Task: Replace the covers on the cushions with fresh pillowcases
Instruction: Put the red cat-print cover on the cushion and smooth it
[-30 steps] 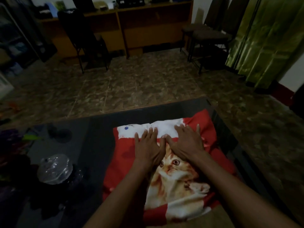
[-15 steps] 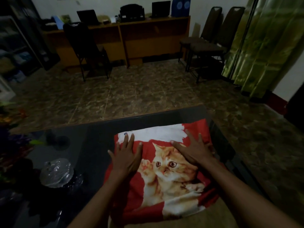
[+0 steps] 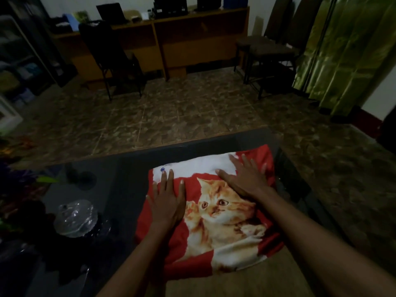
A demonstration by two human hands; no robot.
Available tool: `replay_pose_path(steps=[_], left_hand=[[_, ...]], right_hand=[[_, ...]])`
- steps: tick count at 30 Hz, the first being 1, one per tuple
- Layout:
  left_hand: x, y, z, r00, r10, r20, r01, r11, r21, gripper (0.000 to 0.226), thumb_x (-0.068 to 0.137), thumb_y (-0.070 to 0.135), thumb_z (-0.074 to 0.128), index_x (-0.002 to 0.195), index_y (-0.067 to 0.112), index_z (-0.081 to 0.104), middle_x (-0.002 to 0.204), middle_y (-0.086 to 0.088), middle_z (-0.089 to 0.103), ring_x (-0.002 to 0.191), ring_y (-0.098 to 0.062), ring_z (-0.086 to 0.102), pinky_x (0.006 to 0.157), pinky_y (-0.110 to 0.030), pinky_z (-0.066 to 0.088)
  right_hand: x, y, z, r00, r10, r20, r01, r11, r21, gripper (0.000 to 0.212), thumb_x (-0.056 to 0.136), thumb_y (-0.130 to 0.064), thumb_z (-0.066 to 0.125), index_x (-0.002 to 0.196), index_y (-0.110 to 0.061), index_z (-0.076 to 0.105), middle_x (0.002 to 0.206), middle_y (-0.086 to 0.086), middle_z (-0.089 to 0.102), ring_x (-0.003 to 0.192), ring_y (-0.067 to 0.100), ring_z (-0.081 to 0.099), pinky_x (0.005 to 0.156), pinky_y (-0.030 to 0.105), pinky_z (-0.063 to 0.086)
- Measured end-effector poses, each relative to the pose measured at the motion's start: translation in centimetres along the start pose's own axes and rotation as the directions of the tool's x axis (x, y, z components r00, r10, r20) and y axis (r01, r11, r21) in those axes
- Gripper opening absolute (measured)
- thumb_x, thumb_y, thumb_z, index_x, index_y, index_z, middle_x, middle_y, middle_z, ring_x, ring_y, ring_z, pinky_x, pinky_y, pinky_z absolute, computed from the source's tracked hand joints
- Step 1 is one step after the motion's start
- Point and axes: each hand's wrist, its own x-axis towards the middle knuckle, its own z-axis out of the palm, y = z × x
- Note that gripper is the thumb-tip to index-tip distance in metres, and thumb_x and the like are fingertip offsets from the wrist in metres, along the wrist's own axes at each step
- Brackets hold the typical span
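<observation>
A red cushion cover with an orange kitten print and a white band [image 3: 216, 215] lies flat on the dark glass table [image 3: 120, 181]. My left hand [image 3: 169, 200] presses flat on its left side, fingers straight and pointing away from me. My right hand [image 3: 246, 179] lies flat on the upper right part, fingers spread over the white band and red edge. Both palms are down and neither hand holds anything. A tan surface [image 3: 235, 284] shows under the cover's near edge.
A clear glass lidded dish [image 3: 75, 217] sits on the table's left, with dark flowers [image 3: 15, 189] beyond it. Past the table's far edge is tiled floor [image 3: 171, 108], a wooden desk [image 3: 182, 39], dark chairs [image 3: 270, 50] and a green curtain [image 3: 347, 50].
My hands have slid apart from the cover's middle towards its left and right sides, uncovering the kitten print. The view has tilted up slightly.
</observation>
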Motion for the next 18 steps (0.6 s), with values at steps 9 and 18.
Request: replay_pose_path(steps=[9,18], left_hand=[[1.1,-0.1,0.0,0.998,0.012,0.054,-0.019,0.991,0.133,0.067,0.098,0.066,0.007,0.158,0.039,-0.005,0.167,0.012,-0.011,0.154,-0.029,-0.003,0.117,-0.067,-0.004],[-3.1,5.5,-3.3,0.938,0.34,0.068,-0.346,0.929,0.13,0.049,0.101,0.037,0.043,0.146,0.017,0.043,0.152,-0.013,0.041,0.14,-0.03,0.036,0.115,-0.046,0.029]], right_hand=[[-1.0,-1.0,0.5,0.999,0.045,-0.002,-0.045,0.993,-0.109,0.095,0.08,-0.093,0.006,0.16,-0.042,0.002,0.17,0.007,0.001,0.154,0.04,0.002,0.115,0.068,-0.017],[-15.8,6.3,-1.3,0.958,-0.084,-0.273,0.162,0.947,0.279,0.063,0.075,-0.062,0.054,0.129,-0.031,0.062,0.137,-0.007,0.051,0.127,0.013,0.046,0.109,0.033,0.038]])
